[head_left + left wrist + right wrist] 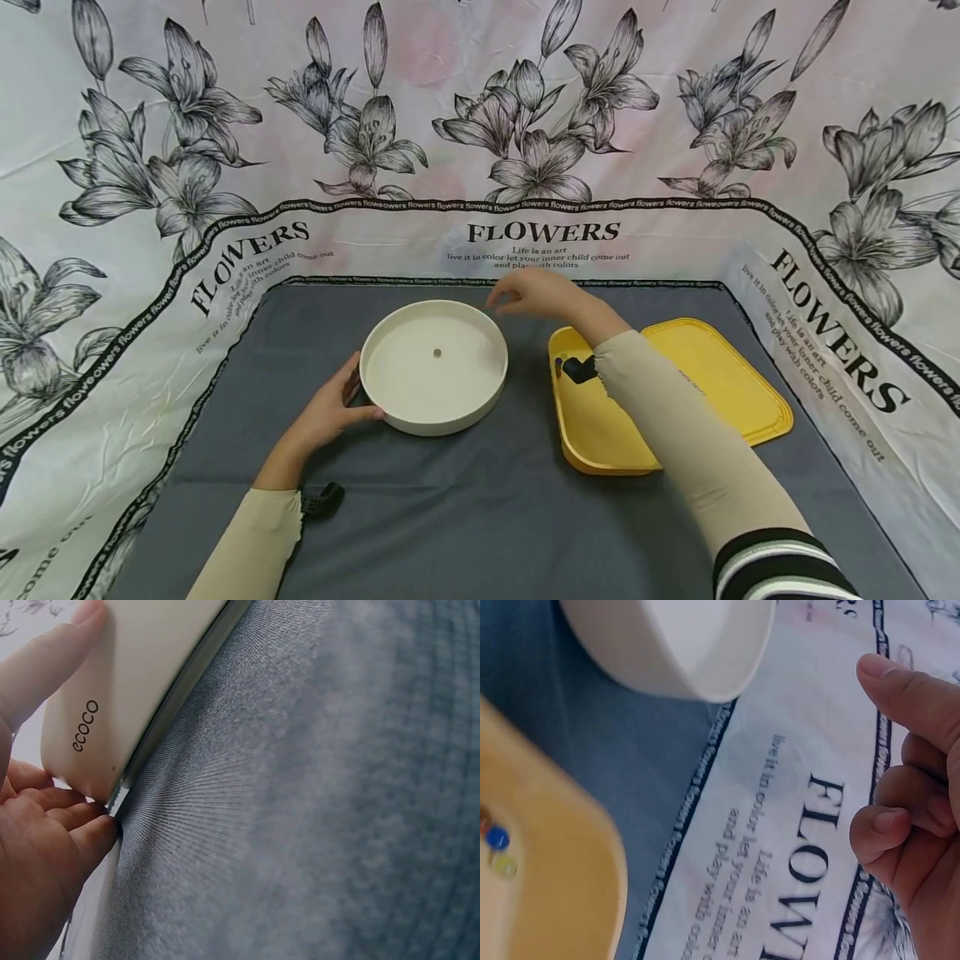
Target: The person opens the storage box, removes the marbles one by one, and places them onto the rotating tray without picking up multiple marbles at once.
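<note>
A round cream-white tray (420, 387) with a low wall lies on the dark cloth, a small brownish spot (437, 353) at its middle. My left hand (327, 419) holds the tray's left side, thumb and fingers spread along the wall. In the left wrist view, that thumb lies on the wall near the word "ecoco" and the fingertips touch its lower edge. Beyond the tray's upper right rim hovers my right hand (536, 295). Its fingers are loosely bent, the thumb stands apart, and nothing shows between them in the right wrist view (922, 802).
Right of the tray stands a yellow box (600, 429), partly under my right forearm. Small coloured balls, including a blue ball (497, 838), lie inside it. A yellow lid (720, 375) lies beside the box. Flower-printed cloth (405, 242) borders the work area.
</note>
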Demonstrator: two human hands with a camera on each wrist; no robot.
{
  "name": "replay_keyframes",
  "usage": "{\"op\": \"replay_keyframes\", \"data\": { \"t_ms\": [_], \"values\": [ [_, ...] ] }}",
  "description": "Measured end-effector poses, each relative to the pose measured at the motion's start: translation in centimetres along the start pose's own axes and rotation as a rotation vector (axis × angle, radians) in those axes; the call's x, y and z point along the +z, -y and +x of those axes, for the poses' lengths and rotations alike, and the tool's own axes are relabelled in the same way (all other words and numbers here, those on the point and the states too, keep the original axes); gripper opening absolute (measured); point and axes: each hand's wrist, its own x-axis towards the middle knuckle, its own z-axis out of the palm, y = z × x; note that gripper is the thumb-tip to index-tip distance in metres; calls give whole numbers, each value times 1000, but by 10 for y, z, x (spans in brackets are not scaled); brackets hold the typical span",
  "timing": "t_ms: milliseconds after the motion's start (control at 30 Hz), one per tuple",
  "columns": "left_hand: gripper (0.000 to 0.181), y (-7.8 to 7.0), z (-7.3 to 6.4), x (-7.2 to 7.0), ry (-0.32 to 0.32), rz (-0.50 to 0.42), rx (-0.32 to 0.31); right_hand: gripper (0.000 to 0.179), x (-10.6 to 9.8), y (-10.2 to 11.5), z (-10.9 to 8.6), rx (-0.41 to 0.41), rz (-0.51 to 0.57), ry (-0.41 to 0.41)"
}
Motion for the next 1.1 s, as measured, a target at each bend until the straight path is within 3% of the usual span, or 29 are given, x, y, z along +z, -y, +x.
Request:
{"op": "replay_keyframes", "data": {
  "t_ms": [233,533,1100],
  "values": [
    [121,-2,2,-2,-10,-1,14,20,-9,-17,-33,1,13,-26],
    [118,-5,-5,2,-5,-2,3,19,1,-36,-64,70,104,-32],
    [122,0,-4,0,1,6,27,18,32,-65,-97,128,195,-47]
  ]
}}
